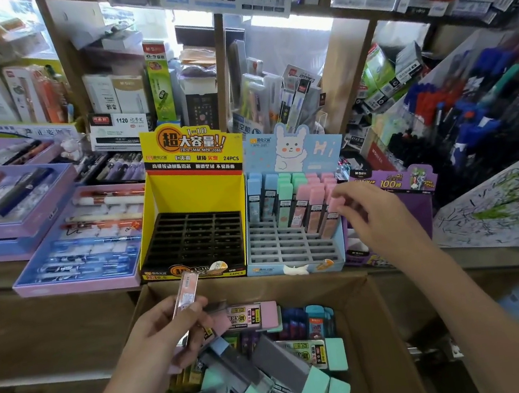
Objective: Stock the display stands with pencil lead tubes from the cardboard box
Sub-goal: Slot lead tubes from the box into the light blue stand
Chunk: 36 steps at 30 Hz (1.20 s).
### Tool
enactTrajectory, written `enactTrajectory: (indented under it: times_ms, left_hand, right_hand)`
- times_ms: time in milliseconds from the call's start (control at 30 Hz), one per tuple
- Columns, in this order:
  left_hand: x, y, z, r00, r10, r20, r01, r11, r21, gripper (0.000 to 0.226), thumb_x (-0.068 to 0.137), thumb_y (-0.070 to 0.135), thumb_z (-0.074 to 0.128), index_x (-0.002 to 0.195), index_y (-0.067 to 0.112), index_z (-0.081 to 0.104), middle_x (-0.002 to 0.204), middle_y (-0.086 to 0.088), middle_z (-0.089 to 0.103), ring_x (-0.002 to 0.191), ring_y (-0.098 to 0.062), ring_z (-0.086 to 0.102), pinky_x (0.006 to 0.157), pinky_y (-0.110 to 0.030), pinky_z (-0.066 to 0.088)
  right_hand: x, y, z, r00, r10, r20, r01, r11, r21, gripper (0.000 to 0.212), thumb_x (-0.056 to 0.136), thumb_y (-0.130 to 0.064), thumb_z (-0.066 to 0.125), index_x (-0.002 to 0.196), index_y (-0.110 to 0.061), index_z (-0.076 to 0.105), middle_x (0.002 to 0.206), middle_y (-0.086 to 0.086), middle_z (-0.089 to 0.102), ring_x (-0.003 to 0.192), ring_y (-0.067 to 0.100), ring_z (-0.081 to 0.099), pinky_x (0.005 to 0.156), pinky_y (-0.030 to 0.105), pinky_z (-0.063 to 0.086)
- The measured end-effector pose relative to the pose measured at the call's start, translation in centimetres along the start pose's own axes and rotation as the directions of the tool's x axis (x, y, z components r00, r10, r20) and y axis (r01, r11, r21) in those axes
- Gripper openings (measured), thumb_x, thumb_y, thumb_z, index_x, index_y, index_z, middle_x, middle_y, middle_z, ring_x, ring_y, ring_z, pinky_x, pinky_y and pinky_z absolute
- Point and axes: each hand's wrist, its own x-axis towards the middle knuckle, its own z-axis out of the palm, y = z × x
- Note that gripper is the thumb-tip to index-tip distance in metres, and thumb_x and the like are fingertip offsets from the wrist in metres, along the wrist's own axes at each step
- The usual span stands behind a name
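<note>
A pink-capped lead tube (333, 216) is being set into the right-hand column of the blue rabbit display stand (286, 248). Its cap is being pinched by the fingertips of the right hand (376, 217). This step is probably being done best when the tube is being kept upright and lined up with its own slot in the grey grid, just beside the pink tubes already standing there. It should be pressed down only once its foot is inside, because a tilted push is likely to knock the neighbours over.

Another pink tube (186, 291) is being gripped by the left hand (167, 330), with the fingers curled round it, above the cardboard box (379, 329). Many loose tubes (274, 369) with mint, pink and blue caps are lying there in a heap. The black slots of the yellow display stand (191, 192) are all unfilled, so much of the task is judged as not yet done.
</note>
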Motion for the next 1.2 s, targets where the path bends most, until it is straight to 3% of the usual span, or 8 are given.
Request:
enactTrajectory:
  times_ms: [267,467,567,733,867,1000,1100,1200]
  left_hand:
    - [0.6,-0.5,-0.7,0.999,0.027,0.029,-0.026,0.999,-0.022,0.038,0.087,0.035,0.065,0.105,0.004,0.076,0.084,-0.021,0.066,0.054,-0.021,0.037,0.045,-0.025,0.025]
    - [0.4,-0.3,-0.7,0.992,0.050,0.113,-0.051,0.999,0.000,0.035,0.081,0.001,0.059,0.111,0.003,0.077,0.091,-0.021,0.067,0.059,-0.016,0.049,0.046,-0.025,0.038]
    - [0.1,-0.3,-0.2,0.989,0.063,0.130,-0.066,0.998,0.020,0.035,0.089,-0.004,0.053,0.110,0.008,0.079,0.092,-0.020,0.068,0.064,-0.017,0.055,0.053,-0.027,0.044]
    - [-0.5,0.1,0.0,0.983,0.028,0.182,-0.026,1.000,-0.013,0.032,0.093,0.018,0.061,0.123,0.017,0.073,0.097,-0.020,0.073,0.070,-0.023,0.066,0.060,-0.030,0.054]
    - [-0.8,0.3,0.5,0.967,0.115,0.228,-0.143,0.983,0.112,0.031,0.102,0.025,0.056,0.130,0.012,0.060,0.104,-0.025,0.072,0.053,-0.017,0.053,0.046,-0.027,0.039]
    - [-0.6,0.4,0.9,0.968,0.170,0.183,-0.207,0.955,0.212,0.029,0.098,0.021,0.055,0.115,-0.002,0.054,0.094,-0.018,0.076,0.047,-0.012,0.042,0.043,-0.022,0.034]
    - [-0.7,1.2,1.2,0.954,0.244,0.171,-0.285,0.917,0.281,0.017,0.095,0.023,0.061,0.106,0.012,0.067,0.071,0.000,0.070,0.047,-0.010,0.043,0.043,-0.020,0.035]
    - [-0.5,1.9,1.4,0.938,0.298,0.176,-0.342,0.873,0.348,0.012,0.092,0.027,0.064,0.100,0.024,0.073,0.062,0.004,0.059,0.051,-0.013,0.040,0.045,-0.020,0.035]
  right_hand:
    - [0.5,-1.1,0.0,0.997,-0.001,-0.074,-0.002,0.999,-0.053,0.012,0.096,-0.008,0.067,0.107,-0.007,0.069,0.101,0.000,0.055,0.079,0.015,0.054,0.070,0.040,0.054]
    - [2.1,-2.2,0.7,0.990,-0.065,-0.127,0.061,0.998,-0.034,0.015,0.092,-0.008,0.069,0.106,-0.003,0.073,0.098,0.004,0.060,0.092,0.018,0.056,0.080,0.033,0.051]
    - [3.0,-2.8,1.4,0.993,-0.082,-0.085,0.076,0.995,-0.067,0.022,0.094,-0.011,0.070,0.113,-0.002,0.073,0.099,0.008,0.063,0.099,0.024,0.057,0.088,0.036,0.050]
    - [3.5,-3.1,2.0,0.996,-0.073,-0.042,0.070,0.994,-0.079,0.027,0.095,-0.014,0.071,0.119,-0.002,0.074,0.099,0.012,0.061,0.099,0.029,0.056,0.090,0.038,0.048]
    - [3.5,-3.0,1.7,0.997,-0.062,-0.034,0.060,0.996,-0.068,0.026,0.096,-0.015,0.070,0.119,-0.002,0.074,0.100,0.011,0.060,0.101,0.027,0.055,0.091,0.038,0.048]
    - [3.1,-2.5,1.1,0.997,-0.027,-0.073,0.026,1.000,-0.017,0.026,0.095,-0.012,0.071,0.119,-0.002,0.074,0.098,0.003,0.058,0.102,0.022,0.053,0.091,0.033,0.046]
    - [1.9,-2.0,0.6,0.987,-0.002,-0.162,0.009,0.999,0.042,0.021,0.092,-0.008,0.073,0.112,-0.005,0.076,0.096,0.004,0.061,0.097,0.017,0.055,0.089,0.027,0.045]
    - [0.6,-1.4,0.5,0.981,-0.007,-0.192,0.012,1.000,0.028,0.018,0.091,-0.007,0.074,0.109,-0.006,0.075,0.096,0.006,0.062,0.097,0.018,0.055,0.088,0.026,0.045]
